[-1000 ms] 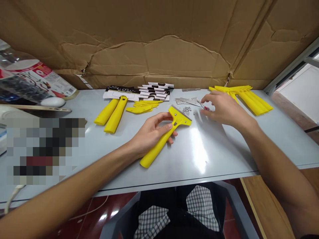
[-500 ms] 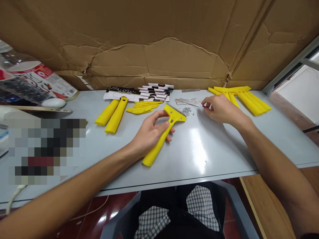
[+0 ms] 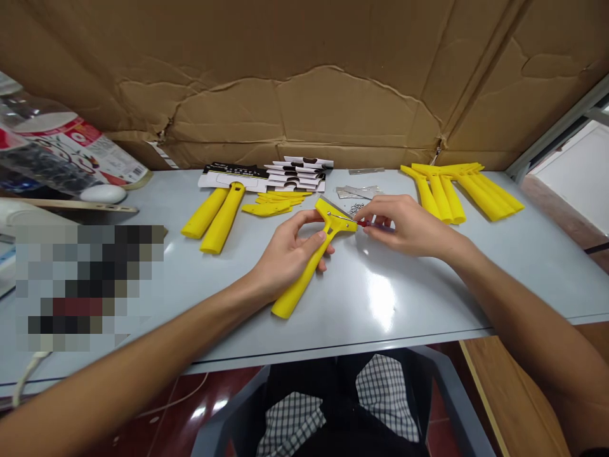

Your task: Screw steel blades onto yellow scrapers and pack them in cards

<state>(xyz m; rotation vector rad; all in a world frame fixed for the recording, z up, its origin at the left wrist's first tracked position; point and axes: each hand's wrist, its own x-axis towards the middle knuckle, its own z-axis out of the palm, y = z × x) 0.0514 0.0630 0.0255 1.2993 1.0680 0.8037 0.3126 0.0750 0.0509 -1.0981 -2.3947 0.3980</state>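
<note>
A yellow scraper (image 3: pixel 304 279) with a metal blade along its head lies tilted in my left hand (image 3: pixel 290 254), whose fingers wrap its neck. My right hand (image 3: pixel 404 225) pinches a screwdriver (image 3: pixel 362 223) with a red and bluish handle. Its thin shaft reaches across the scraper's head towards a screw on the left side; whether the tip touches it is too small to tell. Small screws (image 3: pixel 356 208) lie in a pile behind the head, partly hidden by my right hand. Flat metal blades (image 3: pixel 359 192) lie just beyond them.
Yellow handles (image 3: pixel 440 193) lie at the back right, two scrapers (image 3: pixel 222 222) at the back left. Near them are black-and-white cards (image 3: pixel 297 174) and yellow plastic pieces (image 3: pixel 273 206). Bottles (image 3: pixel 90 149) and a white mouse (image 3: pixel 103 193) stand left. Cardboard (image 3: pixel 304 108) rises behind the table (image 3: pixel 409 292).
My right hand has moved left from beside the metal blades to the scraper's head, bringing the screwdriver over it. My left hand and the scraper have hardly moved.
</note>
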